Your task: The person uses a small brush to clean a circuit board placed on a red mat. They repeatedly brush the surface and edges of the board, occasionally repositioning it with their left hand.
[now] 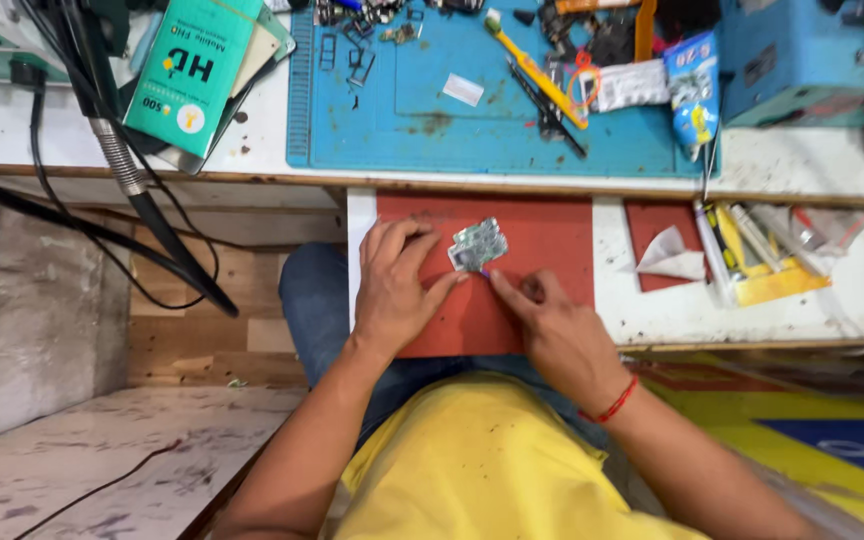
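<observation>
A small green circuit board [478, 244] with silver shields lies on a red mat [542, 225] on a white pull-out shelf. My left hand [394, 283] rests flat on the mat, its fingertips touching the board's left edge and holding it down. My right hand [550, 325] is closed around a thin tool whose blue tip [485, 272] meets the board's lower edge. A red thread band circles my right wrist.
A blue work mat [432, 120] above holds small parts, a yellow toothbrush [537, 72], tweezers and a blue tube [694, 92]. A green box [192, 65] and black cables [142, 200] lie left. White tissue [672, 255] and yellow tools [767, 255] sit right.
</observation>
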